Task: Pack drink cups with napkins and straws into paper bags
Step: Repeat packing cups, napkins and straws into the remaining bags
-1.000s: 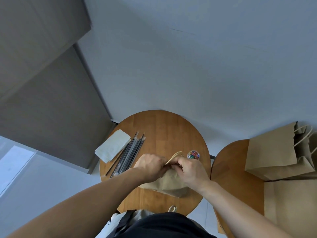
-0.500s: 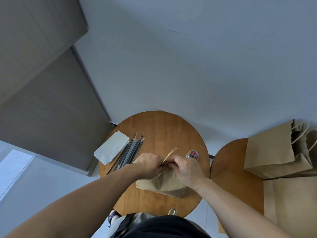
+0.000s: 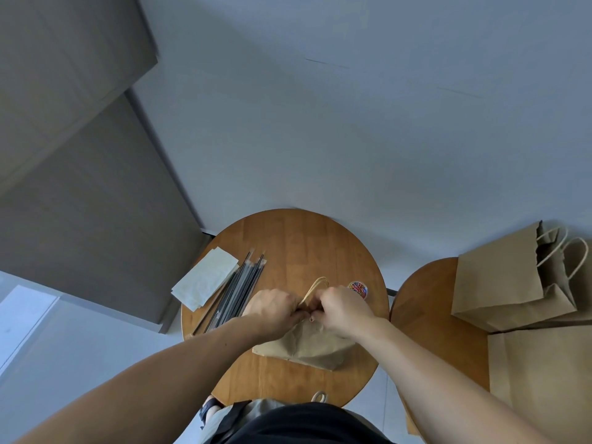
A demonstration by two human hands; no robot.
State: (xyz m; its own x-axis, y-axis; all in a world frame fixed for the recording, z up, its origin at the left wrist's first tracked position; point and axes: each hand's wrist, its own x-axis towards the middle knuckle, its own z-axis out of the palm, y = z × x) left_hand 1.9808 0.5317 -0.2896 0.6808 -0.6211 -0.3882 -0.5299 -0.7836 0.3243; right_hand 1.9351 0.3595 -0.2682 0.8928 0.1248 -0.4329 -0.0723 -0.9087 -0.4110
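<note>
1. One crumpled brown paper bag point(image 3: 307, 347) sits on the near half of the round wooden table point(image 3: 304, 238), base toward the person and gathered mouth toward the far side; its long axis runs near to far
2. Both hands meet at that mouth: the left hand point(image 3: 272, 307) and right hand point(image 3: 341, 307) have fingers curled tight, pinching the folded paper edge, with a small wire clip point(image 3: 310, 319) showing between them
3. One pale twisted-paper handle loop point(image 3: 315, 285) sticks out beyond the knuckles
4. Left of the bag lie thin dark wrapped straws point(image 3: 237, 293) and flat pale napkins point(image 3: 206, 280)
</note>
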